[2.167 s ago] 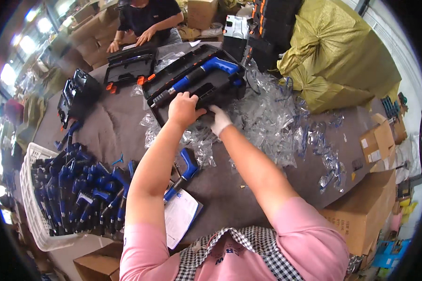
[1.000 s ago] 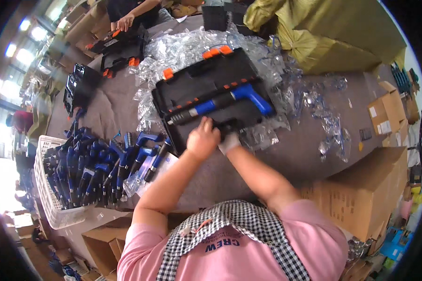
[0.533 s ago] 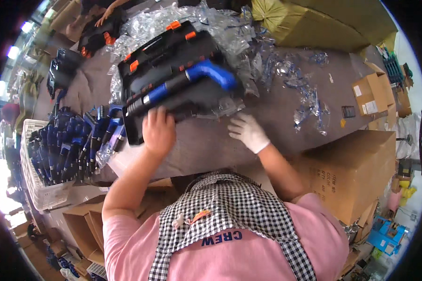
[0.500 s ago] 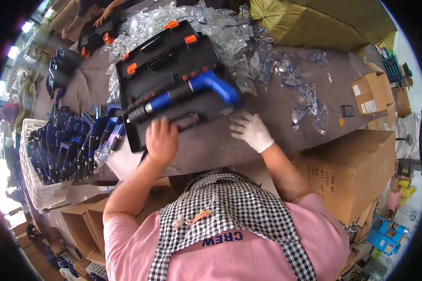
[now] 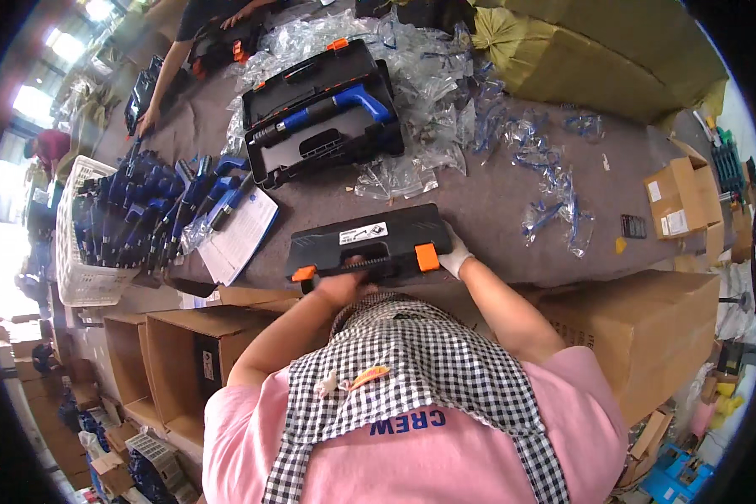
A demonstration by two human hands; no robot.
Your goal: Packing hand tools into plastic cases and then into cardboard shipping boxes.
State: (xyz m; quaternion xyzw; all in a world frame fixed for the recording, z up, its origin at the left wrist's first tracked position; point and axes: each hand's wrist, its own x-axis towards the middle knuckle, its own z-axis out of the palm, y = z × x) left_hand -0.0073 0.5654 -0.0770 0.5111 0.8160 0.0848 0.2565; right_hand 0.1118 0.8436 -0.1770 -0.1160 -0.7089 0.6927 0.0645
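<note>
A closed black plastic tool case (image 5: pixel 365 239) with orange latches is tilted at the table's near edge, close against my apron. My bare left hand (image 5: pixel 342 287) is at its handle, the fingers partly hidden and a little blurred. In a white glove, my right hand (image 5: pixel 455 255) grips the case's right end, with its fingertips out of sight behind it. Farther off lies an open black case (image 5: pixel 323 149), and in it rests a blue and black pistol-grip tool (image 5: pixel 321 112).
On the left, a white plastic basket (image 5: pixel 82 273) is heaped with blue and black tools (image 5: pixel 134 206) beside a printed sheet (image 5: pixel 239 235). Clear plastic bags (image 5: pixel 428 118) and blue-rimmed safety glasses (image 5: pixel 546 160) litter the table. Another person's hand (image 5: pixel 149 120) reaches in at far left. Cardboard boxes (image 5: pixel 638 328) stand below.
The open case with its blue tool now sits farther from me. A closed case is in front of me, with both hands on it; half a second ago my right hand was empty and spread.
</note>
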